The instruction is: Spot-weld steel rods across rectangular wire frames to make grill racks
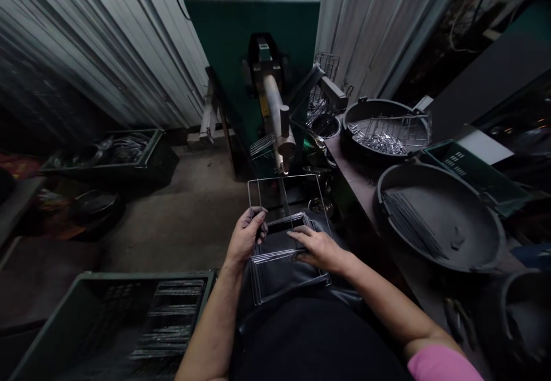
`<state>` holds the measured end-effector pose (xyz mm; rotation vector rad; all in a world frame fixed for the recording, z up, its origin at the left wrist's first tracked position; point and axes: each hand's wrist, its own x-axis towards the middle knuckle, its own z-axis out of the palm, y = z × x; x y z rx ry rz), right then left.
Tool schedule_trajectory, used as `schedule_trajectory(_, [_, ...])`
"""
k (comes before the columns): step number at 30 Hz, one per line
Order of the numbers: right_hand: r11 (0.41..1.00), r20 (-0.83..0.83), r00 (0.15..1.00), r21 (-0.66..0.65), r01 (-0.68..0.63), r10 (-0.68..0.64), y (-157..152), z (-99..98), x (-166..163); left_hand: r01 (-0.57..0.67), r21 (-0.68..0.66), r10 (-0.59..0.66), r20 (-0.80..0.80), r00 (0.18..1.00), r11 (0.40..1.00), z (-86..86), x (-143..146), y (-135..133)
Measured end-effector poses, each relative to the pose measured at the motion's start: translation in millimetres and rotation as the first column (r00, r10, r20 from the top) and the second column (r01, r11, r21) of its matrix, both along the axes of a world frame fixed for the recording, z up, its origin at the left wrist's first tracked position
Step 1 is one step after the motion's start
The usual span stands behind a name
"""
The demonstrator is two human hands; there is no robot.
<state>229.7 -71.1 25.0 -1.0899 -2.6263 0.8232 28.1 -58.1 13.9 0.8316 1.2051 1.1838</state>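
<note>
In the head view a thin rectangular wire frame (297, 177) stands out from my lap, its far edge just below the electrode tip of a spot welder (284, 140). My left hand (248, 234) is closed around its left side, fingers curled in. At its middle a thin straight wire (286, 200) runs lengthwise, and its near end meets the fingertips of my right hand (317, 247). Those fingers are pinched together on it. Beneath both hands, a stack of similar wire frames (257, 289) rests on my dark apron (297, 335).
Lower left stands a green crate (81, 295) with stacked wire pieces. To the right, a bench carries a round pan (473, 220) of straight rods and another pan (350, 131) with short wires and a grid. A second crate (148, 157) sits on the floor, far left.
</note>
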Motion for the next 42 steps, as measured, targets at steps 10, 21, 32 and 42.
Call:
schedule_trajectory(10, [0.998, 0.123, 0.991, 0.030, 0.046, -0.050, -8, 6.4, -1, 0.009, 0.000, -0.009, -0.016, 1.000, 1.000, -6.9, 2, 0])
schedule_trajectory(21, [0.994, 0.135, 0.987, 0.071, 0.077, -0.087, -3, 8.2, -1, -0.001, -0.005, 0.001, 0.015, 1.000, 1.000, -11.5, 6, 6])
schedule_trajectory(32, [0.994, 0.146, 0.987, 0.090, 0.056, -0.069, 7, 17.9, -4, 0.028, -0.021, -0.027, 0.040, 0.999, 0.999, -9.5, 8, 18])
schedule_trajectory(42, [0.993, 0.187, 0.981, 0.111, 0.035, -0.055, 17, 3.6, -4, 0.000, 0.013, 0.000, -0.008, 1.000, 1.000, -14.4, 7, 25])
